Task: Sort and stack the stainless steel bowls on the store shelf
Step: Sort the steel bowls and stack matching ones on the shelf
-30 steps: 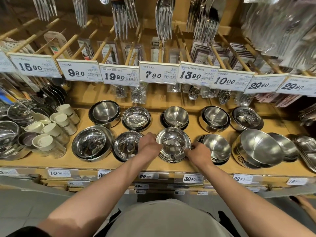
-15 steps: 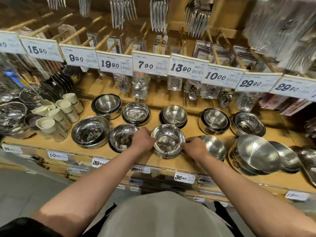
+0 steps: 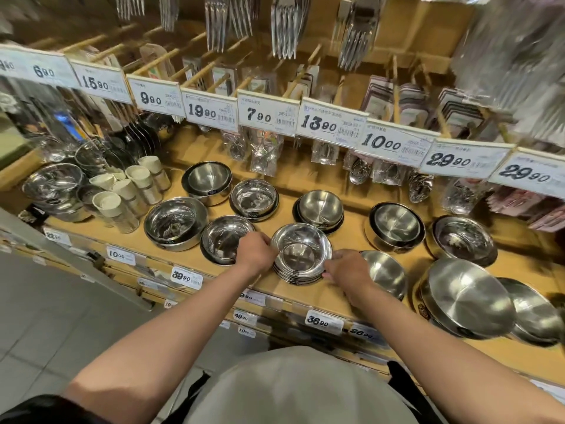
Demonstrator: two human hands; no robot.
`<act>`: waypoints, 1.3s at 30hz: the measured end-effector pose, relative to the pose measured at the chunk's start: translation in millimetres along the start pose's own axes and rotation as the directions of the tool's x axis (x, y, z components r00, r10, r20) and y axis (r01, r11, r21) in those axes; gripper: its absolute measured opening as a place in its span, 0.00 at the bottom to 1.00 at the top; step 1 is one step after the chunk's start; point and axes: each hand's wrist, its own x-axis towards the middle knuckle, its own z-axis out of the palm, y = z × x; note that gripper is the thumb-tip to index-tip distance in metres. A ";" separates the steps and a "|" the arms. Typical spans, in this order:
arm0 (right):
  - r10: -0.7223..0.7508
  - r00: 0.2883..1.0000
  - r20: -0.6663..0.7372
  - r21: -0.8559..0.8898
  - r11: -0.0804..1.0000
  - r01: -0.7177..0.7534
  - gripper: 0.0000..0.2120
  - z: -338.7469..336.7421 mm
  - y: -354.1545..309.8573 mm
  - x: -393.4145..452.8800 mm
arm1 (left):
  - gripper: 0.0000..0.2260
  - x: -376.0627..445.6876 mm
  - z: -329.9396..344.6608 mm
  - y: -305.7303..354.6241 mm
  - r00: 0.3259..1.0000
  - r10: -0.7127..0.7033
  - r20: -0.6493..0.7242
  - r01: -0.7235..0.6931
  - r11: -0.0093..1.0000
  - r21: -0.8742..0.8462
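Note:
A stack of shallow stainless steel bowls (image 3: 301, 254) stands near the front edge of the wooden shelf (image 3: 308, 296). My left hand (image 3: 255, 250) grips the stack's left rim with curled fingers. My right hand (image 3: 347, 269) holds the right rim from the other side. Other steel bowl stacks surround it: one (image 3: 224, 238) just left under my left hand, a wide one (image 3: 174, 223) further left, one (image 3: 385, 272) just right of my right hand, and a back row (image 3: 319, 209) of several more.
Large steel bowls (image 3: 467, 296) lean at the right front. Cream cups (image 3: 122, 195) and glass items stand at the left. Price tags (image 3: 267, 116) and hanging packed cutlery overhang the back row. Price labels (image 3: 324, 321) line the shelf's front edge.
The view has swung to the left and tilted. Both hands stay on the same bowl stack at the shelf front, with the right hand slightly lower on its rim.

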 end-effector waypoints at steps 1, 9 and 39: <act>-0.008 1.000 0.001 0.000 1.000 0.008 0.03 -0.2 0.2 0.3 | 0.07 -0.2 0.7 -0.4 1.000 -0.001 0.000 0.001 1.000 0.012; -0.030 0.999 0.042 -0.014 0.999 0.031 0.04 -6.0 0.7 -2.6 | 0.08 2.1 2.4 -4.1 0.999 0.033 -0.010 -0.032 0.998 0.054; 0.182 0.867 -0.465 0.415 0.909 0.032 0.09 -213.3 150.5 -79.8 | 0.04 -57.9 90.5 113.1 0.909 0.306 0.283 -0.319 0.948 0.001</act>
